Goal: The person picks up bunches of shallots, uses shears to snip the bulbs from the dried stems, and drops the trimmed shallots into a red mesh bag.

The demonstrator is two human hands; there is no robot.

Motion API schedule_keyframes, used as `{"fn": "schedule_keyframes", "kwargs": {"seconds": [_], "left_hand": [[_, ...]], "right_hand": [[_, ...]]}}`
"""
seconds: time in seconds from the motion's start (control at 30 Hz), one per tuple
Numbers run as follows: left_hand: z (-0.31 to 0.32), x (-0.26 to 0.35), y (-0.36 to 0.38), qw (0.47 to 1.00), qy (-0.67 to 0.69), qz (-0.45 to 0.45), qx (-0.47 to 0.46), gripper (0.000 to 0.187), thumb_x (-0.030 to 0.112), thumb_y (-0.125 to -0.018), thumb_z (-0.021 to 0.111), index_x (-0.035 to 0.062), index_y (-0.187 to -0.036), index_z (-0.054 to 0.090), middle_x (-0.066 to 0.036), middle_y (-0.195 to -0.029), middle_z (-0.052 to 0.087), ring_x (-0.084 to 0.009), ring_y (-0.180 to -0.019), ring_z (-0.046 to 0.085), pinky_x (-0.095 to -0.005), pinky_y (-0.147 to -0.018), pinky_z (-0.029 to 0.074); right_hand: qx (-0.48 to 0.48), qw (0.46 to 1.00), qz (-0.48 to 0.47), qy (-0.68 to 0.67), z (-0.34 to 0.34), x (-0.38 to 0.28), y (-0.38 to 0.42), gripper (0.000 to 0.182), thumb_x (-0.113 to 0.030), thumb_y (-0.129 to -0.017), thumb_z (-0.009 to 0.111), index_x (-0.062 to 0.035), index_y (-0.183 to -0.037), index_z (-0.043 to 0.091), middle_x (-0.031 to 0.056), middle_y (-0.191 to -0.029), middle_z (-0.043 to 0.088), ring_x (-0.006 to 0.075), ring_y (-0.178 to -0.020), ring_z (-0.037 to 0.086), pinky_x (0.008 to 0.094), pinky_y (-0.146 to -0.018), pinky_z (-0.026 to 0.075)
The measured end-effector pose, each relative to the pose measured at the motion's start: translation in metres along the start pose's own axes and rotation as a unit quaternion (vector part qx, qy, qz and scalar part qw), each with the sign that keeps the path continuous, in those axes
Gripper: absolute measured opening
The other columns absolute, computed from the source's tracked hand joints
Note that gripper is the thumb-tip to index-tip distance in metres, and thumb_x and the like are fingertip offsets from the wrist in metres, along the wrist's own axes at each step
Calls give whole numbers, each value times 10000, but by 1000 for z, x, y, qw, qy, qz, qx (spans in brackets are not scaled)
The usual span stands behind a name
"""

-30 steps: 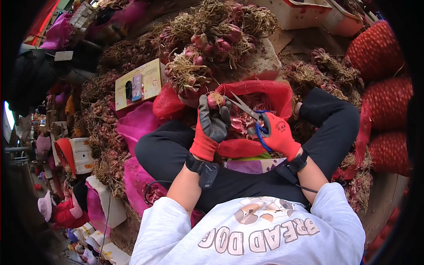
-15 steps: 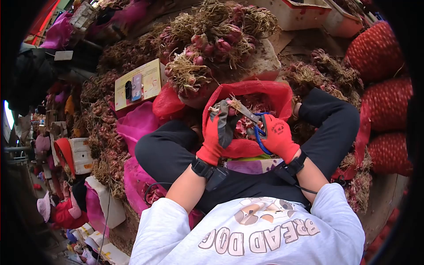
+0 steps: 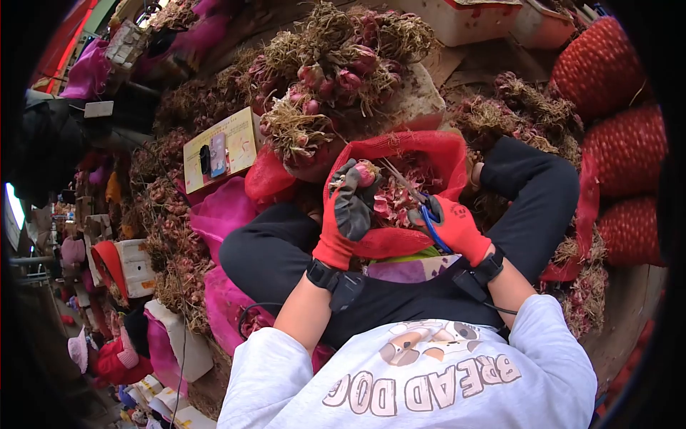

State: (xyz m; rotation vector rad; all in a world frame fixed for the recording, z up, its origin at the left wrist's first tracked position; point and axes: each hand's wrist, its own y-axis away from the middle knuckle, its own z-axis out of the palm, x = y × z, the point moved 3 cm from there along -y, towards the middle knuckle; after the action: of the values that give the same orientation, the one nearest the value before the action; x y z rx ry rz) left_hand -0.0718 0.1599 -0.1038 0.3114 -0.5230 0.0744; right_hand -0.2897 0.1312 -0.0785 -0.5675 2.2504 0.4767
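Note:
My left hand [image 3: 349, 209], in a red glove with a grey palm, is closed around a purple-red shallot [image 3: 367, 174] over the mouth of a red mesh bag [image 3: 400, 143]. My right hand [image 3: 457, 227], also gloved in red, grips blue-handled scissors [image 3: 431, 220]. Their metal blades [image 3: 402, 176] point up and left toward the shallot, a little apart from it. Loose shallots and reddish peelings [image 3: 393, 202] lie inside the bag, between my crossed legs. Part of the scissor handle is hidden by my right fingers.
Bunches of shallots with dry tops [image 3: 336, 64] are piled on a pale box [image 3: 421, 104] ahead. Two phones [image 3: 217, 155] rest on a yellow box [image 3: 239, 139] to the left. Full red mesh sacks [image 3: 600, 68] are stacked at right. Another person [image 3: 118, 357] sits far left.
The scissors have drawn back to the right, away from the left hand. The shallot now shows its round bulb more plainly in the left fingers. The view has shifted slightly.

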Motion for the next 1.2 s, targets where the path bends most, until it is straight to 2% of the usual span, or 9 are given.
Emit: {"fn": "schedule_keyframes", "kwargs": {"seconds": [0.13,0.3,0.47,0.63,0.73,0.93,1.03,1.13,1.2], "left_hand": [[2,-2,5,993,23,35,-107,430,192,-930,567,84,-1335,470,-88,-1304,542,-228,-1181,546,-419,-1064,427],[-6,-6,14,997,-7,-13,-72,503,243,-900,600,132,-1366,446,-65,-1345,513,-221,-1221,513,-365,-1019,448],[-33,-7,7,972,116,-130,-158,459,222,-903,606,161,-1339,477,-26,-1298,536,-218,-1188,529,-309,-927,495],[-6,-4,11,997,9,-57,46,416,160,-926,598,141,-1321,467,-28,-1183,583,-188,-1057,594,-330,-924,503],[17,2,5,992,-114,55,4,395,146,-934,599,110,-1303,461,-38,-1139,589,-175,-1038,600,-342,-940,494],[13,9,2,992,-111,49,-40,390,131,-948,576,75,-1313,452,-43,-1148,575,-150,-1051,598,-340,-965,479],[18,4,3,986,-157,57,-14,454,-9,-905,568,38,-1337,437,-9,-1160,553,-79,-1018,550,-234,-914,460],[15,2,5,978,-199,56,-35,463,-46,-892,564,28,-1333,444,-14,-1184,541,-75,-1026,534,-202,-899,449],[19,1,8,962,-254,89,-33,483,1,-888,603,12,-1339,430,-44,-1181,546,-104,-1017,562,-243,-886,486]], "right_hand": [[57,995,-54,63,-7,-22,1,413,-452,-815,657,-91,-1007,598,124,-892,644,324,-824,629,419,-694,493],[77,977,-62,187,-1,-13,-3,374,-430,-796,660,-93,-933,573,115,-842,638,303,-757,633,421,-646,485],[52,973,-59,218,0,3,-4,342,-412,-781,668,-100,-886,577,106,-779,639,307,-712,633,419,-619,477],[20,997,-16,75,-7,-7,-3,402,-482,-780,675,-99,-868,593,130,-786,639,324,-751,637,419,-667,494],[15,999,-3,50,-7,-11,-1,476,-534,-766,680,-95,-935,606,135,-850,647,327,-810,639,421,-706,501],[70,993,-46,80,-13,-20,0,545,-548,-759,679,-96,-1054,600,123,-966,643,329,-866,632,429,-727,501],[67,989,-65,112,-11,-20,-2,520,-522,-781,664,-85,-1053,585,138,-944,633,328,-835,630,424,-709,499],[59,981,-62,172,-9,-18,-3,478,-479,-810,635,-69,-1045,566,151,-930,620,325,-793,626,420,-683,493],[67,977,-76,187,-7,-18,-4,428,-446,-829,614,-62,-1008,555,150,-898,619,323,-762,623,420,-664,488]]}}
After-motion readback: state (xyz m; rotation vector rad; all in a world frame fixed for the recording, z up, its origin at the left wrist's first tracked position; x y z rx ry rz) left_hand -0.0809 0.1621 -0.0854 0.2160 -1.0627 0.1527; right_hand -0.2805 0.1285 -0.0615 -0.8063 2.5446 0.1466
